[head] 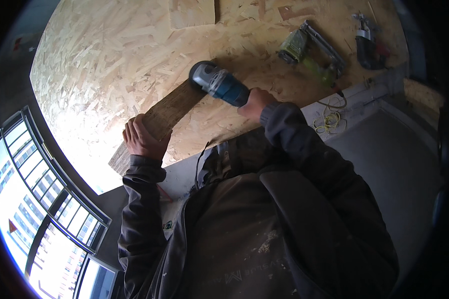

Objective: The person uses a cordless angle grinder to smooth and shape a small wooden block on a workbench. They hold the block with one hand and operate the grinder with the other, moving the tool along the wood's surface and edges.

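A wooden board [168, 110] lies slantwise over the OSB sheet [108, 56]. My left hand [146, 138] grips this board near its lower left part, with the fingers over its far edge. My right hand [257, 105] is closed around the rear of a blue and grey power sander [221, 84], whose round head rests on or just over the board's upper end. The sander's underside is hidden, so contact with the wood cannot be told.
A green nailer [295, 46] lies on the sheet at the upper right, beside a black and silver power tool [364, 46]. A yellow-green cord [327, 121] lies coiled below the sheet's right edge. A smaller OSB piece [192, 13] is at the top. Windows [52, 198] stand at the left.
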{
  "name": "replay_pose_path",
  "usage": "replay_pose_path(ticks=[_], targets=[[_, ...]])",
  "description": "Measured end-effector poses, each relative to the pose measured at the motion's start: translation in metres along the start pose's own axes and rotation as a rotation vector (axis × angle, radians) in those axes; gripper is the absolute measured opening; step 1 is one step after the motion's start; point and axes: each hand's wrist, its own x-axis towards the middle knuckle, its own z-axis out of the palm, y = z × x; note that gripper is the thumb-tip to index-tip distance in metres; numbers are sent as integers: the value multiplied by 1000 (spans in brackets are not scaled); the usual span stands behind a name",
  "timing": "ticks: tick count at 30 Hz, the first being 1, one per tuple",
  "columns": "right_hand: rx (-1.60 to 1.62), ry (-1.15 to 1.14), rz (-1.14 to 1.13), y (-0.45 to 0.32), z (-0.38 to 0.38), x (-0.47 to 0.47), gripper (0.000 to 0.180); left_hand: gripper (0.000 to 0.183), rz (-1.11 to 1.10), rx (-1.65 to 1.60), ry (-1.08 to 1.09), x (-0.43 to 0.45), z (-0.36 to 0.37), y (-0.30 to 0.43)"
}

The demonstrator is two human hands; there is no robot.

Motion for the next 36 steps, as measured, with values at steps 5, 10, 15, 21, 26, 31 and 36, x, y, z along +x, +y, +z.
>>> replay_pose_path(ticks=[5,10,15,21,26,31,36], targets=[[29,-28,15,2,-5,1,46,81,-6,6,-15,-1,0,1],[32,-27,-10,1,-3,-6,44,81,-6,7,-9,0,0,0],[8,-7,14,6,-3,2,47,78,8,2,1,0,1,0],[26,-42,-15,3,0,-4,48,76,29,14,27,1,2,-2],[64,40,-16,11,1,7,46,81,1,2,-13,-1,1,-1],[62,-24,-18,4,-7,-4,43,76,34,12,35,0,1,1],[50,-23,-18,2,-2,-1,43,79,13,7,12,-1,3,-2]])
